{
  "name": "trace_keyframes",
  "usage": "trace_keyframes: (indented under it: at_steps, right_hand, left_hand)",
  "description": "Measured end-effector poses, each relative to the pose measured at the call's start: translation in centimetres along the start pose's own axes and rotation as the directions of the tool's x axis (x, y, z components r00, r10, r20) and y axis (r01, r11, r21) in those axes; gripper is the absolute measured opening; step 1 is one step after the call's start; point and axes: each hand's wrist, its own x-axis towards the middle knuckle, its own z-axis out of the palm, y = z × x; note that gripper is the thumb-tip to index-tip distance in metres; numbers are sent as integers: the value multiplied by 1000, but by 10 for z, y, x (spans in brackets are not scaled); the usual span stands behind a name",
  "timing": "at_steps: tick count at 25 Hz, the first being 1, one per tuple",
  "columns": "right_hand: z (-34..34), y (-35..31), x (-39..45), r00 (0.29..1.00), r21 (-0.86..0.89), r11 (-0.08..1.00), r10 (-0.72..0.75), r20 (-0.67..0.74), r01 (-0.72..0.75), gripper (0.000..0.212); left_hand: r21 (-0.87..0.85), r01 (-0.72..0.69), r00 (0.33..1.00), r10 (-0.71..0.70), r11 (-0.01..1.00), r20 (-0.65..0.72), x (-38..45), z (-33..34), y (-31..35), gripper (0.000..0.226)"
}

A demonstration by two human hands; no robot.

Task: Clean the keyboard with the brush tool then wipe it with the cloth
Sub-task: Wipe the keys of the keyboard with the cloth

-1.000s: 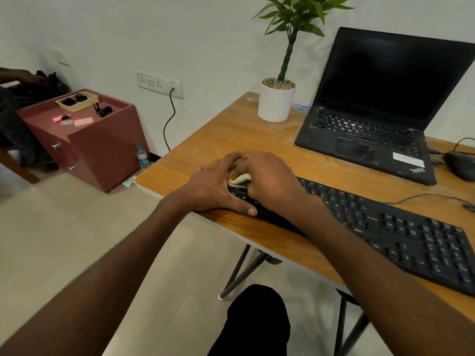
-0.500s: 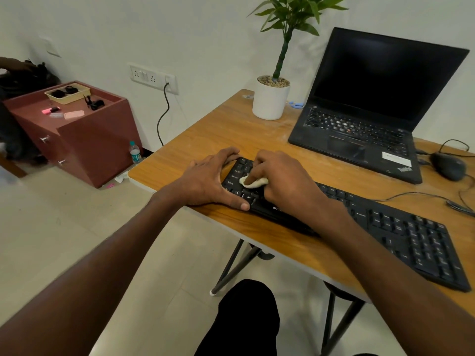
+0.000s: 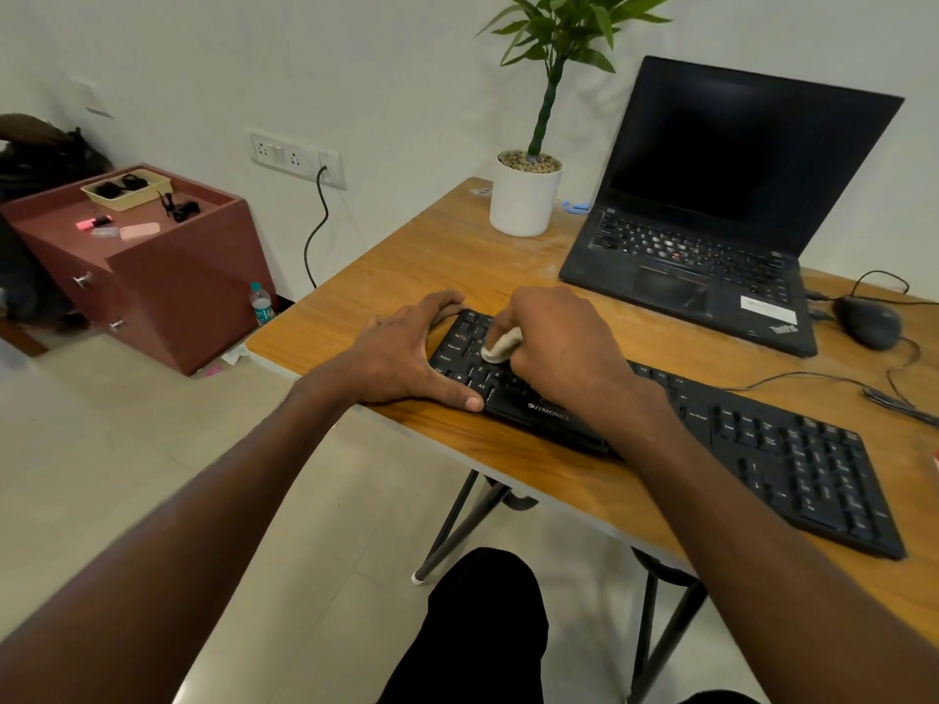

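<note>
Wood desk (image 3: 406,276). Black keyboard (image 3: 792,464) lies along its near edge, running from center toward 4 o'clock. Open laptop (image 3: 711,205) at 1 o'clock, potted plant (image 3: 526,195) at 12. Right hand (image 3: 564,348), fingers curled, grips white cloth (image 3: 500,346), pressed on keyboard's left-end keys. Left hand (image 3: 401,358), fingers spread straight, braces keyboard's left end, thumb along front edge.
</note>
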Motion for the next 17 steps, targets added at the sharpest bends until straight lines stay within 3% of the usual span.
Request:
trace_keyframes:
  at_steps: [3, 8, 13, 17]
  right_hand:
    - [8, -4, 4, 999, 63, 998, 28, -27, -26, 35]
    - [-3, 16, -9, 990, -112, 984, 137, -21, -138, 23]
    - [1, -3, -6, 998, 10, 1000, -2, 61, 2, 33]
    - [-10, 14, -15, 995, -73, 996, 54, 87, -48, 30]
  left_hand:
    - [-7, -7, 1000, 7, 1000, -5, -1, 0, 1, 139]
    - [-11, -8, 1000, 8, 1000, 2, 1, 0, 0, 139]
    - [-11, -10, 1000, 10, 1000, 7, 0, -1, 1, 140]
    - [-12, 0, 1000, 0, 1000, 13, 0, -1, 1, 140]
